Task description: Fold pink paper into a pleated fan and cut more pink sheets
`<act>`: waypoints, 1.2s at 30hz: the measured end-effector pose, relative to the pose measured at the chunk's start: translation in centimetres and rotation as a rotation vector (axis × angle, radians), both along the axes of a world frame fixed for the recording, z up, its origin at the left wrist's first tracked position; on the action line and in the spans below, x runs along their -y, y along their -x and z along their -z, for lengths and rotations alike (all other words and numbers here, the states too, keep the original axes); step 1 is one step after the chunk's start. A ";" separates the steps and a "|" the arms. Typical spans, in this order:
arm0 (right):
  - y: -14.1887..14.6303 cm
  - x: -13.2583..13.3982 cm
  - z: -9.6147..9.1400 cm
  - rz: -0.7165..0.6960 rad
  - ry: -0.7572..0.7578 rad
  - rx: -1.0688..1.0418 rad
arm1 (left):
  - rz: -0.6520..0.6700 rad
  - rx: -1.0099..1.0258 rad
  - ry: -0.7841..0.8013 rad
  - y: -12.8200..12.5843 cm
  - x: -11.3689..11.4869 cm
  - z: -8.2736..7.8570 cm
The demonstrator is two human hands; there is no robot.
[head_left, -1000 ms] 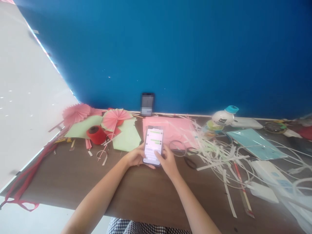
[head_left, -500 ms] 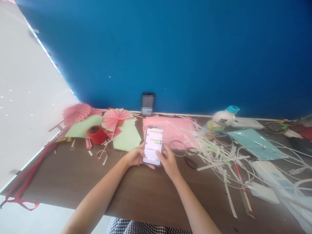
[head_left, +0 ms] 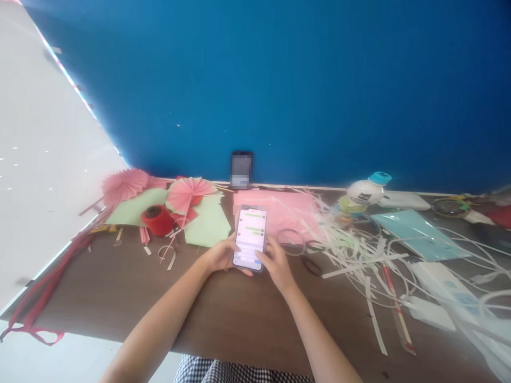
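Note:
A lit smartphone (head_left: 250,234) is held upright between both hands above the near part of the table. Its screen shows a chat with green bubbles and a keyboard at the bottom. My left hand (head_left: 221,256) wraps its lower left side, the thumb over the keyboard and fingertips showing below the phone. My right hand (head_left: 276,261) grips the lower right side, its thumb on the screen. Beneath and behind the phone lies pink paper (head_left: 295,210). To the right of my right hand rest scissors (head_left: 311,264) with black handles, partly covered.
A second phone (head_left: 241,170) leans on the blue wall. Leftward are a red thread spool (head_left: 157,219), a folded pink paper fan (head_left: 190,192) and green paper (head_left: 205,221). Rightward lie paper strips (head_left: 359,250), a white bottle (head_left: 365,191), a teal packet (head_left: 419,234) and a power strip (head_left: 447,284).
My left thumb has shifted onto the keyboard area, and my right thumb has dropped slightly lower on the screen. The phone stays in both hands.

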State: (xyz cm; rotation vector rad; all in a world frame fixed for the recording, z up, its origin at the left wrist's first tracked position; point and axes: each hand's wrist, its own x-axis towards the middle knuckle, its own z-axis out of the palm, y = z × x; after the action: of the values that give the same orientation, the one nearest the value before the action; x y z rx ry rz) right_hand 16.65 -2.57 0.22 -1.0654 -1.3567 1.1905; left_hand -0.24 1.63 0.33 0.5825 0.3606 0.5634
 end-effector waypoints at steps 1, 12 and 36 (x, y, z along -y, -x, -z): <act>0.0 0.0 0.0 -0.004 -0.004 0.000 | -0.001 0.000 -0.002 0.0 0.0 0.0; -0.1 -0.1 0.2 -0.012 -0.022 0.018 | -0.011 -0.003 -0.005 0.1 0.0 0.1; -0.2 -0.1 0.1 -0.009 -0.018 0.023 | -0.008 0.002 -0.012 0.1 0.0 0.1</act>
State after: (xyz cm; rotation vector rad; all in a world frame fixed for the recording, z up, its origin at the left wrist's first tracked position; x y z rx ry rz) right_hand 16.84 -2.48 0.10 -1.0642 -1.3889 1.1735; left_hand -0.32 1.63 0.20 0.5919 0.3577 0.5746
